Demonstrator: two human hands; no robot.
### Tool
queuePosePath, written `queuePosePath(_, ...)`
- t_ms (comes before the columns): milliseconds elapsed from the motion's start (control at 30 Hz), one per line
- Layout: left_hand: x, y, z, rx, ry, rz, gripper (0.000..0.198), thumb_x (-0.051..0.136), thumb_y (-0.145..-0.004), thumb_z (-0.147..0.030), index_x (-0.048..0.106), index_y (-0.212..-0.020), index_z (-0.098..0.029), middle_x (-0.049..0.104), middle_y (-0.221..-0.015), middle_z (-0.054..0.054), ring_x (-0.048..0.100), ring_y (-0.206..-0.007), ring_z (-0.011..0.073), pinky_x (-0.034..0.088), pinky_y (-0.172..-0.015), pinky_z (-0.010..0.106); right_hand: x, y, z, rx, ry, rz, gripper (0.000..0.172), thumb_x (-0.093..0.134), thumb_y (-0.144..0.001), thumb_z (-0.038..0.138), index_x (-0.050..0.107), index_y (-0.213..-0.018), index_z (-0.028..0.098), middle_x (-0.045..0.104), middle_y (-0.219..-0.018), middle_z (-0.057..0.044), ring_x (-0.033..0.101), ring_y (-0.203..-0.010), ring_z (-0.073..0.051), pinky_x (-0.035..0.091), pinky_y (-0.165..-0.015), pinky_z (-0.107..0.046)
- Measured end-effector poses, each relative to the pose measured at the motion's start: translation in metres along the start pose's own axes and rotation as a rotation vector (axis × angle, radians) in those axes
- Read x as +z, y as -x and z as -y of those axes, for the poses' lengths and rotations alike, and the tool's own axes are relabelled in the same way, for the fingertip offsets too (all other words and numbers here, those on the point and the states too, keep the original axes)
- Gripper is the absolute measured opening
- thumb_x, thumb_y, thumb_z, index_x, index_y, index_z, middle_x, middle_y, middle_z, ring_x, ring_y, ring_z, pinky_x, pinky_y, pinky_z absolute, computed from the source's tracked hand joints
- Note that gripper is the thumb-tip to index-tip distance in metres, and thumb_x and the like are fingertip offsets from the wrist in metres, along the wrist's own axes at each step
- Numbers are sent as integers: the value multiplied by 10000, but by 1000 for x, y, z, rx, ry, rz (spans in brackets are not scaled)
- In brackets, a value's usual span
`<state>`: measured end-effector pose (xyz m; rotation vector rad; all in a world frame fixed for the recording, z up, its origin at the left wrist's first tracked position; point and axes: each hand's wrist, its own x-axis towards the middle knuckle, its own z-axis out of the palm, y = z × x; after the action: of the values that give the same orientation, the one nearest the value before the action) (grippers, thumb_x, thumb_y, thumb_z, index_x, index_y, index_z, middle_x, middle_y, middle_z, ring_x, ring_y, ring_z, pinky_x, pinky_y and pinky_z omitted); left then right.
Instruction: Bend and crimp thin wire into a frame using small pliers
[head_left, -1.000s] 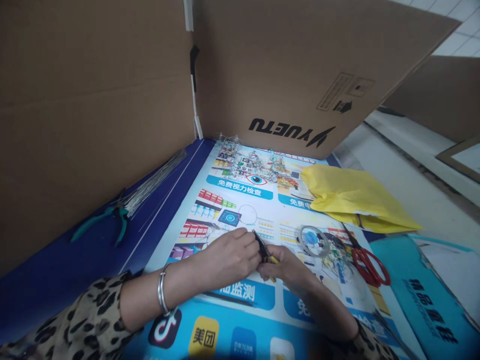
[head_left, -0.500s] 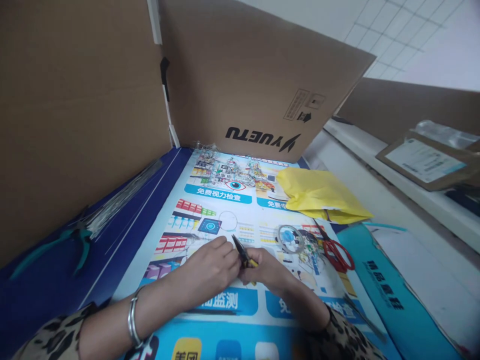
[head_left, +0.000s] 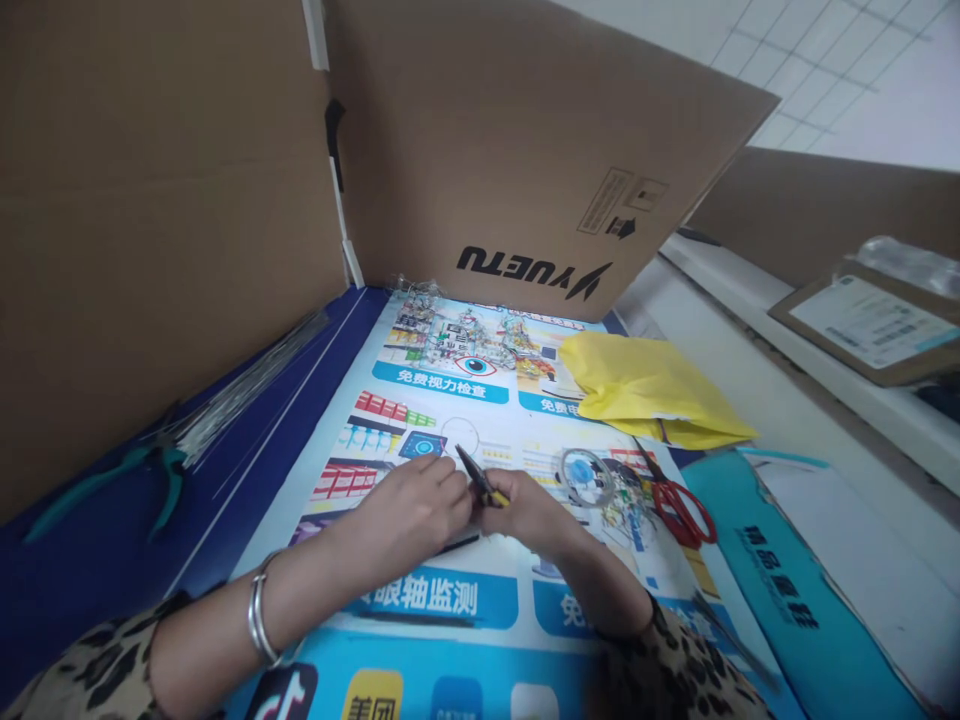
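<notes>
My right hand is closed around small needle-nose pliers with yellow and black handles; their dark jaws point up and to the left. Right beside the jaws, my left hand is closed in a pinch. What its fingers hold is hidden or too fine to make out. Both hands are close together above a printed poster sheet. A thin dark stick-like piece shows just under the left hand. Beyond the hands lies a thin wire ring.
Teal-handled pliers and a bundle of thin wires lie at left. To the right are a wire coil, red scissors, a yellow bag and a teal cardboard piece. Cardboard walls stand behind.
Both hands, with the pliers, have shifted slightly up and to the left. The plier jaws tilt a little more leftward. The view has moved slightly.
</notes>
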<state>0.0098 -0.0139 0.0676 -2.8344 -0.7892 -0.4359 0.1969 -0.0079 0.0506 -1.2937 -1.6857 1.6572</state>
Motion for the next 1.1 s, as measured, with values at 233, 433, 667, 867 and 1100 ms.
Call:
queuePosePath(233,-12,-1,27,-117,-83,38,65,534,-796,-103,572,-757,-138,583,-747,61,523,-726,223,434,-621,347,-5,-31,24,-151,246,-46,61,562,-671,185,554,-730,175,505,-657,59,443,-623,-83,341,-576,-191)
queuePosePath(433,-14,-7,39,-204,-129,110,82,529,-792,-79,580,-775,-140,593,-783,70,535,-778,229,436,-625,330,-5,-47,41,-227,663,-196,47,526,-715,154,540,-692,192,536,-655,45,473,-629,-96,321,-587,-201)
queuePosePath(667,-10,-19,48,-306,-96,199,121,492,-809,-74,596,-835,-129,603,-838,93,550,-806,242,450,-628,332,-7,-65,40,-239,874,-286,103,511,-739,126,579,-746,203,602,-757,1,517,-716,-129,320,-625,-222)
queuePosePath(867,-3,-25,54,-357,-102,182,135,479,-810,-71,593,-843,-134,601,-858,92,556,-827,260,464,-638,350,-6,-75,41,-192,963,-349,132,491,-769,115,589,-799,199,615,-840,-31,538,-799,-152,333,-667,-241)
queuePosePath(1100,1,-25,55,-399,-90,169,171,453,-808,-51,587,-844,-150,601,-857,86,561,-821,261,472,-634,356,-5,-76,45,-147,1052,-411,151,471,-812,148,598,-861,214,622,-920,-34,537,-882,-169,345,-726,-254)
